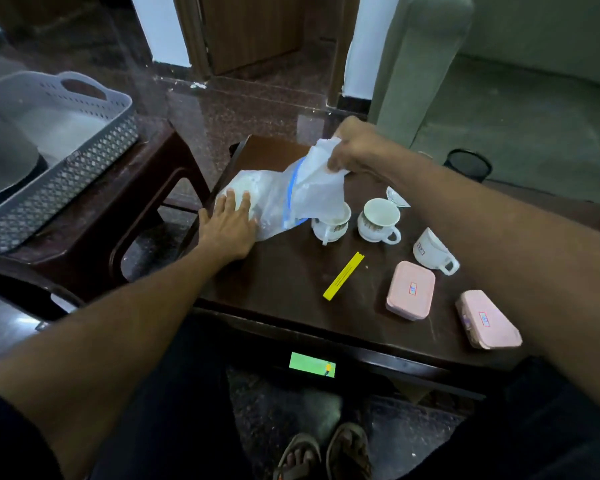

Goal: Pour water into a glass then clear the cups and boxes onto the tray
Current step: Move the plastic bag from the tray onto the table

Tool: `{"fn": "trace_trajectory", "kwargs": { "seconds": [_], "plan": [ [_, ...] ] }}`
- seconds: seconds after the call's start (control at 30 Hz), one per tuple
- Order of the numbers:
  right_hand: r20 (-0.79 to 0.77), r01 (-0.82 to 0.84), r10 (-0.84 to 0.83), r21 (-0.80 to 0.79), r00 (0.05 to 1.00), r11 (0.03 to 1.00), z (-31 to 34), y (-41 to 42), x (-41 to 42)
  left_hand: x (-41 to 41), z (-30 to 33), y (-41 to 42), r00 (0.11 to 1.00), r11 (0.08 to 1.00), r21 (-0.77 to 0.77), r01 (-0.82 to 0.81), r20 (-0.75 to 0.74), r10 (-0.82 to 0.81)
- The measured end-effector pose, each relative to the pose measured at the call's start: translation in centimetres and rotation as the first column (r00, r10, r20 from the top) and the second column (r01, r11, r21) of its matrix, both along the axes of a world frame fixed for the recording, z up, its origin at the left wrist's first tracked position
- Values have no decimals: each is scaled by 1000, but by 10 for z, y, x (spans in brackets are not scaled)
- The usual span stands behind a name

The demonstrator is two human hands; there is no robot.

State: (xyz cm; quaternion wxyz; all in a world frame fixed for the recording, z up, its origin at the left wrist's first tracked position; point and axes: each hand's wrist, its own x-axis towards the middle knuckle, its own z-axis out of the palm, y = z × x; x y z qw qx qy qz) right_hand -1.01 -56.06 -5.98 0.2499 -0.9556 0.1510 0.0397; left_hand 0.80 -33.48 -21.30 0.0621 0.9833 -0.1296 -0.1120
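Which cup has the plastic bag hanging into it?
The leftmost cup. The open mouth of the plastic bag, pinched by the right hand, hangs over its rim. The cup beside it stands uncovered.

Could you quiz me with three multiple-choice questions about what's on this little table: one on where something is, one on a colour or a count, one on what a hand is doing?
1. Where does the yellow strip lie?
A. on the table, nearer the person than the cups
B. inside the grey basket
C. on a pink box

2. How many pink boxes are on the table?
A. one
B. two
C. four

3. What is the right hand doing?
A. lying flat on the table
B. gripping a cup handle
C. pinching the raised end of the plastic bag

Answers: 1 A, it lies on bare wood below the cups. 2 B, one box beside another. 3 C, its fingers are bunched on the bag's raised end.
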Motion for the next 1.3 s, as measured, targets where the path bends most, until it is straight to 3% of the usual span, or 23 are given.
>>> {"fn": "trace_trajectory", "kwargs": {
  "seconds": [0.23, 0.3, 0.37, 0.43, 0.5, 0.57, 0.6, 0.67, 0.8, 0.93, 1.03, 1.17, 1.3],
  "plan": [
    [81, 47, -60, 163, 995, 986, 29, -48, -18, 10, 29, -9, 999, 1000, 17, -26, 43, 25],
    [112, 55, -84, 248, 990, 967, 37, -60, -24, 12, 50, -22, 990, 995, -89, -32, 131, 44],
    [130, 64, -115, 343, 985, 937, 45, -72, -29, 11, 77, -42, 975, 938, -346, -26, 197, 100],
    [137, 88, -164, 444, 977, 892, 49, -84, -34, 7, 108, -69, 977, 781, -625, 4, 171, 131],
    [154, 103, -220, 545, 963, 832, 53, -95, -40, 0, 138, -101, 998, 545, -838, -13, 23, 59],
    [173, 106, -268, 620, 948, 777, 55, -105, -44, -4, 162, -130, 972, 316, -933, -173, -213, -100],
    [176, 115, -296, 651, 939, 751, 55, -109, -46, -6, 169, -142, 942, 253, -937, -240, -288, -171],
    [183, 137, -359, 696, 915, 704, 55, -119, -51, -7, 174, -164, 929, 249, -937, -246, -301, -215],
    [163, 180, -486, 792, 859, 584, 52, -140, -63, -12, 169, -191, 990, 396, -907, -142, -134, 49],
    [121, 204, -552, 847, 825, 490, 47, -157, -75, -32, 159, -202, 948, 409, -912, 11, 140, 285],
    [111, 212, -589, 867, 800, 451, 45, -171, -83, -47, 162, -218, 928, 425, -904, 53, 202, 313],
    [100, 209, -615, 888, 782, 410, 41, -183, -91, -60, 160, -248, 970, 352, -935, -31, 57, 238],
    [67, 223, -605, 892, 794, 392, 35, -194, -98, -58, 160, -278, 963, 116, -957, -267, -261, 65]
  ]
}}
